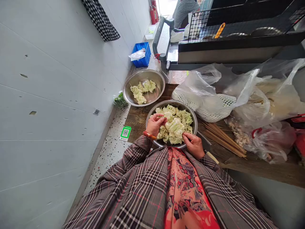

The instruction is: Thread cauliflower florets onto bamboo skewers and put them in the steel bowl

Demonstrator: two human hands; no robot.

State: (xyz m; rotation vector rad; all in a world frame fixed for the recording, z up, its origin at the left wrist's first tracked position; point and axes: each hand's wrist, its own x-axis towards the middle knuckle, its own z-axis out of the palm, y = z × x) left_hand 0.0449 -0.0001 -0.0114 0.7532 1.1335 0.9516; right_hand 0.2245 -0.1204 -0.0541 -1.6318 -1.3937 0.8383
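A steel bowl (195, 122) full of cauliflower florets (186, 117) stands right in front of me. Over its left side is my left hand (155, 124), a bracelet on the wrist, its fingers closed in a pinch; what is between the fingertips is too small to tell. My right hand (193, 144), at the bowl's right rim, pinches the edge of a large cauliflower floret (175, 128) lying uppermost between both hands. Farther back, a second steel bowl (127, 93) holds several cauliflower skewers (139, 95).
Thin wooden sticks (224, 138) lie in a bundle on the dark wooden table (240, 167), right of the bowl. Plastic bags (202, 86) crowd the right side. A blue basket (144, 58), a QR card (125, 133) and bagged greens (120, 100) are at left, near the white wall (59, 105).
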